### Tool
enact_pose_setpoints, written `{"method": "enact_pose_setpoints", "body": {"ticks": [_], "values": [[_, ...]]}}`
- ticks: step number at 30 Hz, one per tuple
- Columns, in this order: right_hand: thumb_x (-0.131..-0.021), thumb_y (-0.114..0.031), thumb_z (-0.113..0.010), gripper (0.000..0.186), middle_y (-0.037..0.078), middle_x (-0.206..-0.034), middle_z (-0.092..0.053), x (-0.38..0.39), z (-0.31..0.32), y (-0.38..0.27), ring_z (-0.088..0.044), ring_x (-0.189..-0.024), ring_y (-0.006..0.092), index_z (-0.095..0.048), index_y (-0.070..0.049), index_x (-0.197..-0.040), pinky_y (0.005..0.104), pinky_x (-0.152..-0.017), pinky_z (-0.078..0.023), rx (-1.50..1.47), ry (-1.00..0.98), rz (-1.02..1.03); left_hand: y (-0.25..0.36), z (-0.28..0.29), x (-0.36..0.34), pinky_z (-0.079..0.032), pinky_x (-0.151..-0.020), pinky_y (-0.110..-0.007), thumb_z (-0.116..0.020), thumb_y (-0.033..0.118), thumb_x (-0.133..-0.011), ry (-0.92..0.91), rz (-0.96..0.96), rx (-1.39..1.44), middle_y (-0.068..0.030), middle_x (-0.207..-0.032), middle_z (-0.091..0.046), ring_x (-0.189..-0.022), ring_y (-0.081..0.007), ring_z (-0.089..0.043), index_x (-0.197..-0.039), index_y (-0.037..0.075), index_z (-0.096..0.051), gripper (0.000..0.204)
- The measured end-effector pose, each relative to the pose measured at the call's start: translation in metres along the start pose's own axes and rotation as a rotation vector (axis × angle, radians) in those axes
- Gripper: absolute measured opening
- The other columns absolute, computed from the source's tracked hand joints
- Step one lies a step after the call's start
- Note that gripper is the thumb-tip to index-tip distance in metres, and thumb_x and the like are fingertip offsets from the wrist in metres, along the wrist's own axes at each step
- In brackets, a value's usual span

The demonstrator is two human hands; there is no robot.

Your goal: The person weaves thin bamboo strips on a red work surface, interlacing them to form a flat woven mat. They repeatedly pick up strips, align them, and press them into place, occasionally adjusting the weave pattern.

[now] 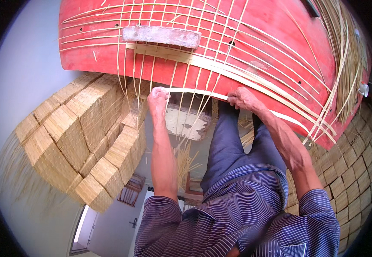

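Note:
A flat, pale bamboo strip (194, 91) stretches between my two hands just off the near edge of a red tabletop (96, 60). My left hand (158, 102) is closed on its left end, and my right hand (242, 99) pinches it further right, where it runs on past my wrist. Thin lengthwise strips (189, 79) hang over the edge, some crossing the held strip between my hands. On the table these cross other thin strips in an open grid. Wider flat strips (220, 67) lie across them near the edge. A worn wooden block (161, 37) rests on top of the grid.
Large stacks of woven bamboo pieces (72, 124) stand at the left, with more woven pieces (344, 184) at the lower right. A bundle of long thin strips (344, 64) lies along the table's right side. Loose strips (186, 165) are on the floor below.

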State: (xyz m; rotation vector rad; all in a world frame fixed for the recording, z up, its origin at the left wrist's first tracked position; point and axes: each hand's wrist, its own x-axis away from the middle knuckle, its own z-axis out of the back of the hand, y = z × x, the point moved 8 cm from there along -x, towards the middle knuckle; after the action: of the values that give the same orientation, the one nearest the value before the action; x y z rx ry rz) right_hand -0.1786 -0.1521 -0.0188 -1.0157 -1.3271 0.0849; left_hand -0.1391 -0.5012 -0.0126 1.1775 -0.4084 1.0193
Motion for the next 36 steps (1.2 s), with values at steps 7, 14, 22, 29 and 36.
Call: {"method": "enact_pose_setpoints", "body": {"ticks": [7, 14, 22, 29, 36], "values": [[-0.086, -0.014, -0.058, 0.019, 0.013, -0.068, -0.064, 0.014, 0.013, -0.002, -0.064, -0.061, 0.0228, -0.066, 0.003, -0.089, 0.0379, -0.059, -0.051, 0.163, 0.039, 0.084, 0.015, 0.034, -0.020, -0.053, -0.065, -0.028, -0.066, 0.012, -0.086, 0.183, -0.189, -0.081, -0.0041, -0.085, -0.066, -0.073, -0.0148, -0.065, -0.103, 0.005, -0.061, 0.018], [-0.086, -0.012, -0.057, 0.016, 0.006, -0.067, -0.063, 0.019, 0.010, 0.031, -0.062, -0.062, 0.0151, -0.067, 0.001, -0.085, 0.0315, -0.056, -0.050, -0.045, -0.031, -0.048, 0.021, 0.043, -0.040, -0.052, -0.077, -0.041, -0.077, 0.026, -0.079, 0.281, -0.308, -0.463, -0.0136, -0.091, -0.070, -0.083, -0.0282, -0.066, -0.111, 0.001, -0.061, 0.043], [-0.089, -0.011, -0.057, 0.016, 0.007, -0.066, -0.063, 0.013, 0.006, 0.005, -0.063, -0.059, 0.0151, -0.067, 0.001, -0.089, 0.0324, -0.054, -0.051, -0.052, -0.033, 0.001, 0.022, 0.052, -0.047, -0.050, -0.063, -0.023, -0.072, 0.028, -0.087, -0.046, 0.008, -0.159, -0.0022, -0.083, -0.068, -0.071, -0.0102, -0.064, -0.103, 0.005, -0.069, 0.028], [-0.088, -0.019, -0.060, 0.020, 0.022, -0.067, -0.063, -0.006, 0.003, -0.017, -0.066, -0.066, 0.0372, -0.065, 0.000, -0.082, 0.0481, -0.060, -0.051, 0.367, 0.177, 0.220, 0.017, 0.072, -0.065, -0.057, -0.064, -0.027, -0.063, 0.016, -0.093, -0.120, 0.060, 0.079, -0.0105, -0.090, -0.069, -0.076, -0.0164, -0.069, -0.109, 0.002, -0.060, 0.021], [-0.087, -0.018, -0.057, 0.016, 0.021, -0.069, -0.064, 0.000, 0.010, -0.038, -0.065, -0.066, 0.0382, -0.062, -0.005, -0.079, 0.0485, -0.056, -0.049, 0.715, 0.464, 0.236, 0.053, 0.068, -0.068, -0.054, -0.066, -0.026, -0.061, 0.015, -0.094, -0.022, -0.127, 0.095, -0.0100, -0.093, -0.070, -0.079, -0.0160, -0.069, -0.112, 0.001, -0.059, 0.023]]}}
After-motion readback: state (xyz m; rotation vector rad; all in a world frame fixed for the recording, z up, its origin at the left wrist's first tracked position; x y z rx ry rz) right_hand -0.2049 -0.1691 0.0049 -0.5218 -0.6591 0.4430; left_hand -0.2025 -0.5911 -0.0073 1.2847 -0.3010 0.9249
